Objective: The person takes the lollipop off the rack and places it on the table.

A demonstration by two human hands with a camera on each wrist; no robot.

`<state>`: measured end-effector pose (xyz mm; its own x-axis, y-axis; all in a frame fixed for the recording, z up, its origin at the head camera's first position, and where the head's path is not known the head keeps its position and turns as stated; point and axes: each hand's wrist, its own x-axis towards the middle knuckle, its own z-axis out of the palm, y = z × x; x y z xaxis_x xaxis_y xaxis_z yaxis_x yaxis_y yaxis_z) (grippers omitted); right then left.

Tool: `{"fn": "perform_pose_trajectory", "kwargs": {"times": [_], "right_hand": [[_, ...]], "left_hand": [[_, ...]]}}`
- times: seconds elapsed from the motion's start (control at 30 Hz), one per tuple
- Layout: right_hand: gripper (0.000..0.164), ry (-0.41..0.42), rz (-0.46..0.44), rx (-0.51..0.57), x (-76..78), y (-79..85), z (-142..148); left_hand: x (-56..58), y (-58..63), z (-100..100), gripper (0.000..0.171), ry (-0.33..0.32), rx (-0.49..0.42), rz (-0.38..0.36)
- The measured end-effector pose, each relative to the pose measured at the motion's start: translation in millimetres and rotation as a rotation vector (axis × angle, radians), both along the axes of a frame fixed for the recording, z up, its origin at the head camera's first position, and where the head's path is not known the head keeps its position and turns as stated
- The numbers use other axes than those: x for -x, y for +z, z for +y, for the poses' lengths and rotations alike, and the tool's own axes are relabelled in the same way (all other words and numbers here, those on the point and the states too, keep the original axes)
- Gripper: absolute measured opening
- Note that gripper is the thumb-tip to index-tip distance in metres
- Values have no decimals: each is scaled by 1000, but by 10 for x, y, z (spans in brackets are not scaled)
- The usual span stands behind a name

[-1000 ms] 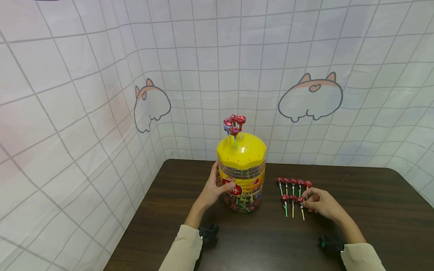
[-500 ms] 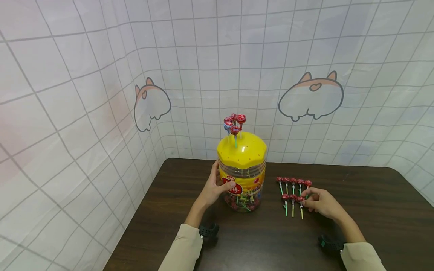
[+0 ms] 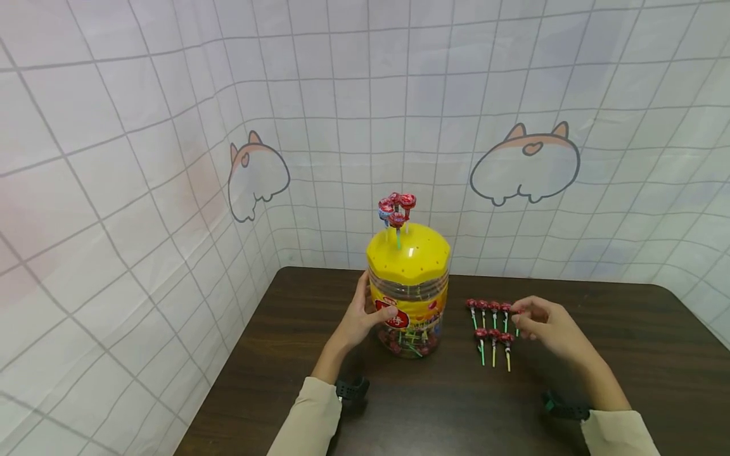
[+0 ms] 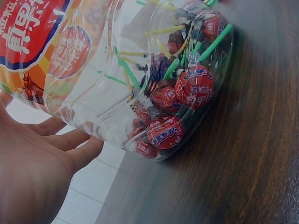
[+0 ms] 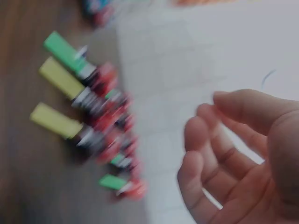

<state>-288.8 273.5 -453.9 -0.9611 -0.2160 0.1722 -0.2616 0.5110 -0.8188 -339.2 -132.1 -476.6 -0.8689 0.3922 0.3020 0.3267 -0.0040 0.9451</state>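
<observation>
My left hand (image 3: 355, 322) grips the left side of a clear candy jar (image 3: 419, 310) with a yellow lid (image 3: 416, 259). Its thumb lies across the label in the head view. Through the jar's clear base, several wrapped lollipops (image 4: 194, 86) show in the left wrist view. A small bunch of lollipops (image 3: 397, 220) stands upright in the lid. On the table, more lollipops (image 3: 507, 339) lie in two rows, three in the near one. Above the right end of the far row hovers my right hand (image 3: 550, 326), fingers loosely bent, holding nothing, and partly covering one lollipop there.
The dark wooden table (image 3: 445, 405) has its back edge close to a white grid-patterned cloth (image 3: 342, 95). More cloth runs along the left side. Black bands (image 3: 352, 389) sit on both wrists.
My right hand lets go of the right-hand lollipop of the near row and rises away from it. That lollipop's stick has swung slightly straighter. The left hand and jar hold still.
</observation>
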Motion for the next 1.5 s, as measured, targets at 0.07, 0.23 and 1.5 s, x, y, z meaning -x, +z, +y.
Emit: {"fn": "perform_pose_trajectory", "kwargs": {"times": [0.07,0.23,1.5], "right_hand": [[25,-8,76,28,-52,137,-88],[18,-49,267,104,-217,458,-397],[37,-50,439,148,505,1666,-1989]], "left_hand": [[-4,-3,2,94,6,2,2],[-13,18,25,91,0,3,6],[-31,15,-5,93,13,2,-16]]}}
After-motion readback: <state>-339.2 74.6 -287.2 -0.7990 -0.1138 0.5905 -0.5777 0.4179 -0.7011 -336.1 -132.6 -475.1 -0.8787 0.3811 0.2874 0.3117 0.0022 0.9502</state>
